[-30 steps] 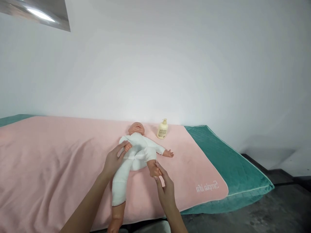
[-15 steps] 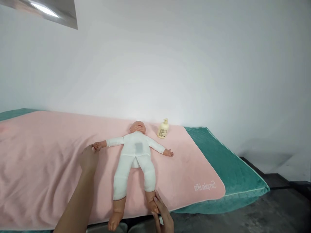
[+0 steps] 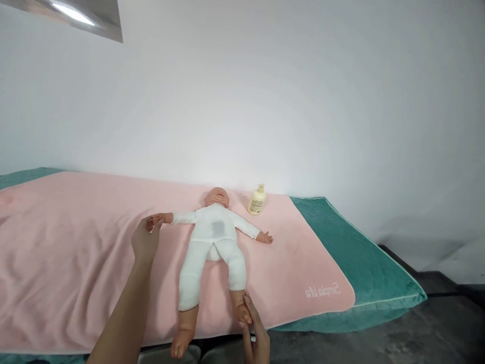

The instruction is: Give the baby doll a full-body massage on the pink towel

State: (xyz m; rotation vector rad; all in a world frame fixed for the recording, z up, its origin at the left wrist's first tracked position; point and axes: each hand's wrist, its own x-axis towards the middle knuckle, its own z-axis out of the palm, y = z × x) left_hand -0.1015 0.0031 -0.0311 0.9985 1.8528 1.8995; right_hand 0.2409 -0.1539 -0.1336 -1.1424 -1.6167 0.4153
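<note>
A baby doll [image 3: 214,227] lies on its back with arms and legs spread, its body covered in white cloth and its head towards the wall. At the left, my left hand [image 3: 147,237] pinches the doll's small hand [image 3: 165,218], holding that arm out sideways. Down by the near edge, my right hand [image 3: 257,333] has its fingers closed around the doll's foot [image 3: 241,308] on the right side. The other foot [image 3: 184,333] hangs over the edge, untouched. A cream pump bottle [image 3: 256,201] stands upright beside the doll's head.
Under the doll is a pink blanket [image 3: 295,268] with pale lettering, wrinkled on the left. It lies over a green cover [image 3: 352,253]. A white wall [image 3: 265,101] rises behind. Dark grey floor [image 3: 341,349] shows at the lower right.
My left hand has lifted a little up and to the right, raising the doll's arm with it. My right hand keeps to the foot. The view has shifted slightly.
</note>
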